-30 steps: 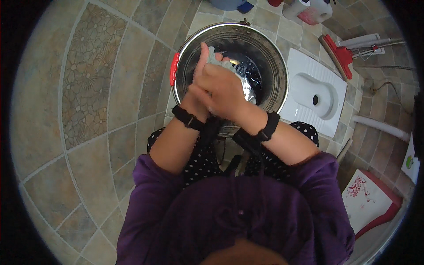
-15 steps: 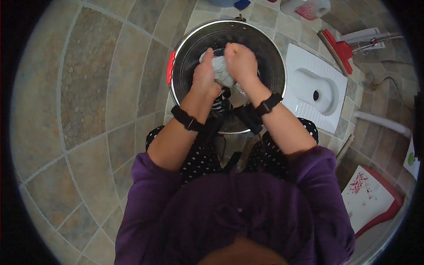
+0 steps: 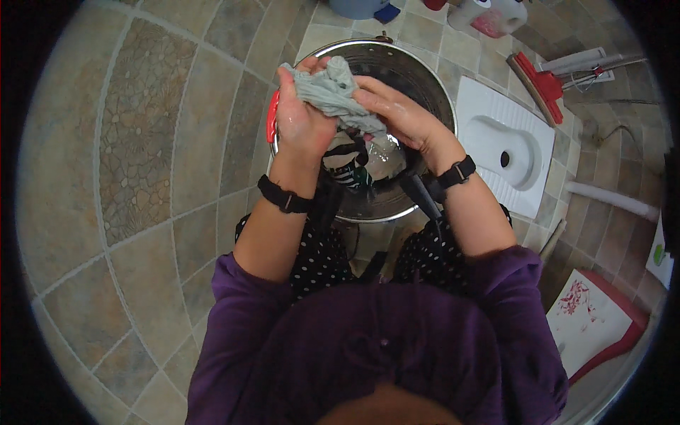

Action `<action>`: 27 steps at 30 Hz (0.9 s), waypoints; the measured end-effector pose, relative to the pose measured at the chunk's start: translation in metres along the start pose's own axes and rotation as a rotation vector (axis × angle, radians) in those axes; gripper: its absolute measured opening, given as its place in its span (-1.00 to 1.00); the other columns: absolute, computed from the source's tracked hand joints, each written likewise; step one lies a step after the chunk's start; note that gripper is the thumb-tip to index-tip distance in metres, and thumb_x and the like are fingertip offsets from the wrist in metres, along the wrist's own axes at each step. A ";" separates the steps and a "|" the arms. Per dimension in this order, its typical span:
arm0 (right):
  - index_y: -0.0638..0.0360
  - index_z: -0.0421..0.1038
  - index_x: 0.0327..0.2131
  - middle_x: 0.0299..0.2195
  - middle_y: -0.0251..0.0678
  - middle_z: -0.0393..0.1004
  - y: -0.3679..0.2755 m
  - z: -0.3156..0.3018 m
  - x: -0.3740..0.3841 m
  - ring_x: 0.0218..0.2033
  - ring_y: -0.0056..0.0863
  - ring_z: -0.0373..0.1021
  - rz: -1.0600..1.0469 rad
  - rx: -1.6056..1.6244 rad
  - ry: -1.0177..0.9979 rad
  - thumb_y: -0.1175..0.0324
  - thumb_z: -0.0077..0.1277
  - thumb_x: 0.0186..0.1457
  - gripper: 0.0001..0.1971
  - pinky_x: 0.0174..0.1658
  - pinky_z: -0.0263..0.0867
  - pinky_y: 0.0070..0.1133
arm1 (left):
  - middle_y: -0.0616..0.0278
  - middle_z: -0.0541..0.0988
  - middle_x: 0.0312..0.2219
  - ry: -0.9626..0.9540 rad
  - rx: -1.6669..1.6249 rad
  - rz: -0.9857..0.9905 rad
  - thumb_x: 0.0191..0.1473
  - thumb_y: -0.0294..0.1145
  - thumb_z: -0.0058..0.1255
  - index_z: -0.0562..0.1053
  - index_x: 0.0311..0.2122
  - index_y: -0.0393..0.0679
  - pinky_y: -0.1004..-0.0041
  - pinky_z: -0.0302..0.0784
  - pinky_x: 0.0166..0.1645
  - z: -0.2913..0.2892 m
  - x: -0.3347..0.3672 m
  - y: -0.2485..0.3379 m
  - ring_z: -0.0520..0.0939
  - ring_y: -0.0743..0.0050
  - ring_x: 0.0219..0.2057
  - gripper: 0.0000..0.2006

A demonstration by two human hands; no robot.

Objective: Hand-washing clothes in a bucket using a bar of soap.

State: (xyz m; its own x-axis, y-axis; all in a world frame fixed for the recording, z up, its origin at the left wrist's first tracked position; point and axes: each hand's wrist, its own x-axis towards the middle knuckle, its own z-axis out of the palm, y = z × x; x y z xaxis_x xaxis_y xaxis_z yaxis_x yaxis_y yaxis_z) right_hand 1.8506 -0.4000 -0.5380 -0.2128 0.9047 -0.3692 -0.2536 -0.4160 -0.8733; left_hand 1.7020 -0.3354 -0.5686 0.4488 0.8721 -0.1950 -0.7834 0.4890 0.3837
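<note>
A wet, pale grey-green cloth (image 3: 329,92) lies crumpled across both my hands, above a round metal bucket (image 3: 431,88) with a red handle grip (image 3: 272,117). My left hand (image 3: 303,124) is palm up with its fingers under the cloth and its thumb out to the side. From the right, my right hand (image 3: 411,120) rests its fingers on the cloth's other end. Soapy wetness shows on both. Down in the bucket, a black-and-white striped cloth (image 3: 347,173) sits beside a pale, glossy patch whose kind I cannot make out. Whether the held cloth is a garment cannot be told.
A white squat toilet (image 3: 482,113) is set into the floor right of the bucket. Beyond it, a red squeegee (image 3: 544,88) leans near the wall. A white jug (image 3: 489,15) and a grey-blue bucket (image 3: 352,7) stand at the back. A red-and-white panel (image 3: 588,312) is at lower right.
My hands were closed together around the cloth inside the bucket. They have risen and moved apart, the left hand has turned palm up, and the cloth is spread more between them.
</note>
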 end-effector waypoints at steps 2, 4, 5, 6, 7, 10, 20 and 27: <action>0.10 0.33 -0.11 -0.22 -0.33 0.41 0.002 -0.009 0.005 -0.22 -0.53 0.32 -0.056 -0.198 0.172 0.08 0.00 0.02 -0.59 -0.28 0.28 -0.54 | 0.13 0.38 -0.10 -0.047 -0.036 -0.040 0.22 0.01 -0.49 0.31 -0.10 -0.13 0.18 0.19 0.13 -0.002 0.002 -0.001 0.35 0.19 0.00 -0.56; 0.14 0.38 -0.22 -0.28 -0.31 0.44 0.000 -0.017 0.008 -0.26 -0.53 0.34 -0.125 -0.339 0.361 0.07 0.00 0.02 -0.63 -0.31 0.29 -0.53 | 0.11 0.36 -0.05 0.018 -0.023 -0.116 0.22 -0.01 -0.46 0.30 -0.07 -0.11 0.16 0.16 0.15 -0.004 0.001 -0.005 0.32 0.18 0.04 -0.58; 0.16 0.40 -0.27 -0.31 -0.30 0.45 -0.001 -0.020 0.009 -0.29 -0.53 0.36 -0.164 -0.381 0.463 0.06 0.00 0.02 -0.65 -0.32 0.28 -0.53 | 0.10 0.35 -0.04 0.108 0.008 -0.171 0.22 -0.02 -0.45 0.30 -0.07 -0.09 0.15 0.15 0.16 -0.005 -0.001 -0.009 0.31 0.17 0.05 -0.59; 0.17 0.42 -0.32 -0.34 -0.28 0.46 -0.002 -0.023 0.009 -0.31 -0.52 0.37 -0.204 -0.424 0.568 0.06 0.00 0.02 -0.65 -0.32 0.28 -0.54 | 0.10 0.34 -0.03 0.196 0.038 -0.228 0.22 -0.02 -0.43 0.30 -0.06 -0.07 0.14 0.13 0.16 -0.006 -0.001 -0.014 0.29 0.17 0.06 -0.61; 0.18 0.42 -0.39 -0.35 -0.18 0.47 0.000 -0.010 0.011 -0.34 -0.41 0.40 -0.244 -0.575 0.621 0.09 -0.01 0.00 -0.68 -0.31 0.29 -0.52 | 0.12 0.38 -0.07 0.270 0.091 -0.267 0.21 -0.04 -0.37 0.29 -0.03 0.02 0.17 0.22 0.12 -0.014 -0.001 -0.018 0.35 0.20 0.02 -0.65; 0.05 0.45 -0.47 -0.46 -0.16 0.49 0.031 0.047 0.016 -0.36 -0.20 0.45 -0.784 -1.127 0.561 0.15 -0.02 -0.05 -0.80 -0.28 0.37 -0.41 | 0.18 0.45 -0.14 -0.178 -0.147 -0.405 0.21 -0.03 -0.34 0.31 -0.03 0.05 0.20 0.31 0.04 -0.076 0.008 -0.027 0.44 0.26 -0.07 -0.65; 0.07 0.45 -0.51 -0.51 -0.15 0.47 0.046 0.044 0.031 -0.44 -0.14 0.43 -0.352 -1.217 0.637 0.18 -0.13 -0.01 -0.77 -0.36 0.35 -0.31 | 0.16 0.50 -0.30 0.166 0.143 -0.390 0.20 -0.05 -0.30 0.41 -0.22 -0.19 0.31 0.44 -0.18 -0.059 0.008 -0.036 0.53 0.31 -0.30 -0.60; 0.10 0.45 -0.45 -0.44 -0.09 0.49 0.041 -0.005 0.037 -0.35 -0.10 0.42 -0.043 -1.016 0.781 0.17 -0.13 0.01 -0.75 -0.28 0.32 -0.32 | 0.25 0.48 -0.44 0.297 0.275 -0.342 0.20 -0.05 -0.29 0.38 -0.38 -0.15 0.37 0.43 -0.31 -0.009 -0.007 -0.047 0.50 0.40 -0.41 -0.63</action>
State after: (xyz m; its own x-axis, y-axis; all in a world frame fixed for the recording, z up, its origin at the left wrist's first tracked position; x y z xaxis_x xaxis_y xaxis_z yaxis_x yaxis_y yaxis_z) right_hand 1.8367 -0.3829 -0.5886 0.4727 0.8729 -0.1210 0.6576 -0.4408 -0.6109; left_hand 1.7315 -0.3645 -0.5934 0.4869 0.6508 -0.5826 -0.4533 0.7584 0.4683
